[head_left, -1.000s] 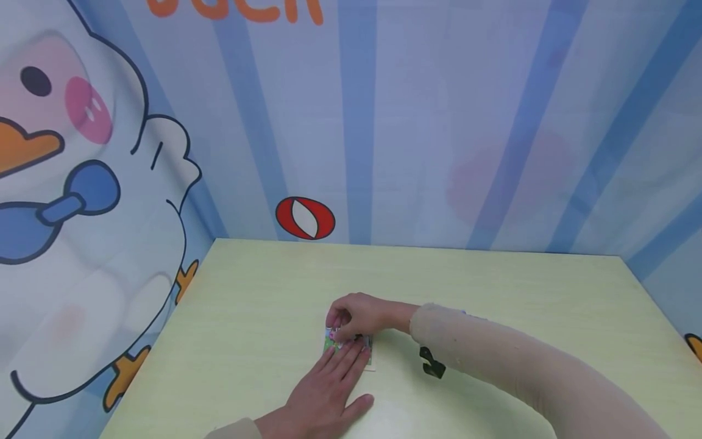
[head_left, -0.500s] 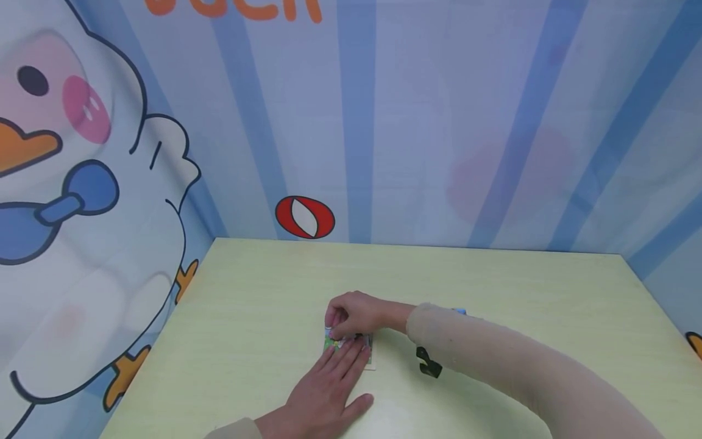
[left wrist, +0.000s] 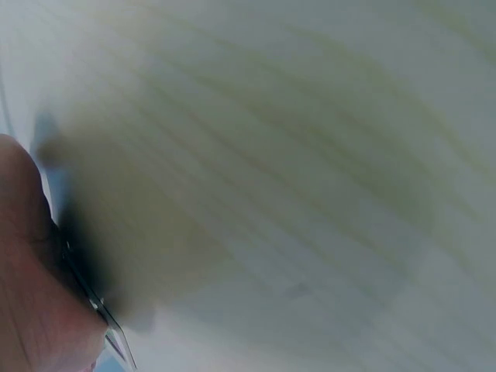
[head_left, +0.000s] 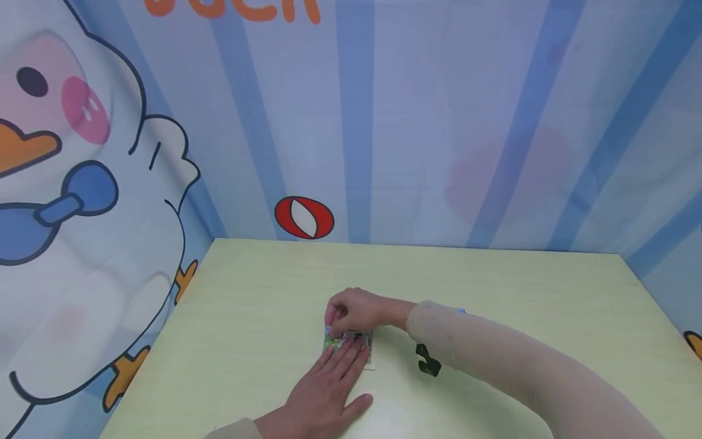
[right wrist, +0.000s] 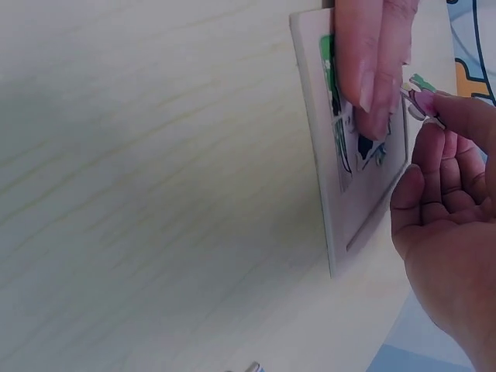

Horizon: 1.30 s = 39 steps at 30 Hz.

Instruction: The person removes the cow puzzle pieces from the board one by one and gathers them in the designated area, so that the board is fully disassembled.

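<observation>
A small framed jigsaw puzzle (head_left: 370, 366) lies on the table under both hands. In the right wrist view its pale puzzle frame (right wrist: 319, 147) surrounds a recess, with green and black picture parts near one end. My left hand (head_left: 328, 393) lies flat with fingers extended, fingertips resting on the picture. Over the far left corner, my right hand (head_left: 355, 311) pinches a small pink-and-white puzzle piece (right wrist: 423, 101) between thumb and finger, its other fingers curled. The left wrist view shows only part of the left hand (left wrist: 35, 271) at the edge and blurred tabletop.
A black, irregularly shaped flat piece (head_left: 428, 361) lies on the table below the right forearm. Something small and blue (head_left: 462, 310) peeks out behind the right sleeve (head_left: 493, 353). A printed cloth backdrop (head_left: 411, 122) stands along the table's far edge.
The right hand has shifted slightly up and left over the puzzle's far corner. Its sleeve moved left a little, uncovering more of the blue thing. The left hand stays in place.
</observation>
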Available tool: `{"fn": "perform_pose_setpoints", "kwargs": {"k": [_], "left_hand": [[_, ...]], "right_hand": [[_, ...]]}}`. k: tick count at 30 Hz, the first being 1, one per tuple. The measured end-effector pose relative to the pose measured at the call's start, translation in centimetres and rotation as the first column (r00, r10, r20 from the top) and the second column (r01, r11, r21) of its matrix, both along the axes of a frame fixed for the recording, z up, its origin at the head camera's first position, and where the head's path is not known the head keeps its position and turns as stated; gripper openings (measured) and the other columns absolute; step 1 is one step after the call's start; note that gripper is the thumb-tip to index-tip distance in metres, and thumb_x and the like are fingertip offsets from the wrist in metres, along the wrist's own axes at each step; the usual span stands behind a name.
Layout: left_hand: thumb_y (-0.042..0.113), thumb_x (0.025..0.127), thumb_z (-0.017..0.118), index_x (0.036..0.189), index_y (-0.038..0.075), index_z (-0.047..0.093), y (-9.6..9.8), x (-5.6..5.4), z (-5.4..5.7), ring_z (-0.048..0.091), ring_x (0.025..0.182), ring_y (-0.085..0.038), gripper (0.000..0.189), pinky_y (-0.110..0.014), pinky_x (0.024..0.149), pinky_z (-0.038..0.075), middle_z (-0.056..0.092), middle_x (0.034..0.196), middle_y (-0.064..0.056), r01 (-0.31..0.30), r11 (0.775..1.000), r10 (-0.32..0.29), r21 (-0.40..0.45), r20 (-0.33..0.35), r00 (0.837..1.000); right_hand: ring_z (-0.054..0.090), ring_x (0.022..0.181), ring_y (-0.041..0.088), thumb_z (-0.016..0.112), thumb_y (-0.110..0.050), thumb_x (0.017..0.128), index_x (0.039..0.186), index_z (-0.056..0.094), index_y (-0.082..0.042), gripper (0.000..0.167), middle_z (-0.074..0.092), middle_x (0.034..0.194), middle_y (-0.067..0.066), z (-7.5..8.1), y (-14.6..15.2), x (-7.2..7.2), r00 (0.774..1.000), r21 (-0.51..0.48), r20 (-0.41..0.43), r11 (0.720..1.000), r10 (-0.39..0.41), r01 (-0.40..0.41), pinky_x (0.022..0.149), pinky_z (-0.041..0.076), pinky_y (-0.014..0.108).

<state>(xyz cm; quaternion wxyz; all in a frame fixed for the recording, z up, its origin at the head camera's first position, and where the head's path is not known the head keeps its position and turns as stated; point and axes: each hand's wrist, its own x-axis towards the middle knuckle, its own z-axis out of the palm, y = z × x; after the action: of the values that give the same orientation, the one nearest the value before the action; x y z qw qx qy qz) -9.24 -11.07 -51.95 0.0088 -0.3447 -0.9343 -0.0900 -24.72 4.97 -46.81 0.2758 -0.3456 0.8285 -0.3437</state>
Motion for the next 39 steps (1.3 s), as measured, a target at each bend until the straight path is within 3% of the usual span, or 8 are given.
{"fn": "perform_pose_setpoints", "kwargs": {"k": [6, 15, 30, 39], "left_hand": [[0.053, 0.115, 0.035, 0.167, 0.004, 0.032, 0.2, 0.0, 0.6, 0.029, 0.161, -0.031, 0.073, -0.056, 0.125, 0.033, 0.029, 0.175, -0.014, 0.000, 0.999, -0.003, 0.037, 0.079, 0.997], [0.053, 0.115, 0.033, 0.167, 0.004, 0.034, 0.1, 0.1, -0.5, 0.033, 0.160, -0.030, 0.071, -0.053, 0.124, 0.036, 0.033, 0.173, -0.014, 0.018, 0.999, -0.016, 0.035, -0.063, 0.998], [0.054, 0.115, 0.034, 0.166, 0.004, 0.036, 0.2, -0.1, -0.6, 0.029, 0.161, -0.028, 0.072, -0.052, 0.126, 0.034, 0.030, 0.175, -0.013, 0.004, 1.000, -0.003, 0.003, -0.067, 0.998], [0.054, 0.114, 0.034, 0.167, 0.005, 0.035, 0.2, 0.0, -0.3, 0.027, 0.162, -0.027, 0.072, -0.051, 0.127, 0.032, 0.029, 0.175, -0.012, -0.005, 1.000, 0.005, -0.009, -0.032, 0.999]], "right_hand": [[0.069, 0.083, 0.010, 0.080, -0.016, 0.097, 0.099, 0.075, -0.018, 0.005, 0.074, 0.087, -0.007, 0.9, 0.6, -0.4, 0.999, -0.018, 0.010, 0.999, -0.033, 0.033, 0.080, 0.056, 0.025], [0.072, 0.085, 0.009, 0.079, -0.014, 0.097, 0.102, 0.075, -0.014, 0.007, 0.076, 0.089, -0.007, 1.9, 1.9, -0.9, 0.999, -0.049, 0.031, 0.998, -0.036, 0.038, 0.082, 0.057, 0.024], [0.074, 0.087, 0.012, 0.079, -0.014, 0.099, 0.104, 0.073, -0.009, 0.009, 0.077, 0.091, -0.004, 3.1, 5.8, -1.1, 0.997, -0.056, 0.060, 0.997, -0.050, 0.054, 0.085, 0.059, 0.026], [0.075, 0.087, 0.015, 0.077, -0.013, 0.099, 0.105, 0.073, -0.008, 0.009, 0.078, 0.092, -0.002, 3.2, 8.0, -0.9, 0.995, -0.041, 0.081, 0.997, -0.062, 0.065, 0.092, 0.062, 0.048]]}}
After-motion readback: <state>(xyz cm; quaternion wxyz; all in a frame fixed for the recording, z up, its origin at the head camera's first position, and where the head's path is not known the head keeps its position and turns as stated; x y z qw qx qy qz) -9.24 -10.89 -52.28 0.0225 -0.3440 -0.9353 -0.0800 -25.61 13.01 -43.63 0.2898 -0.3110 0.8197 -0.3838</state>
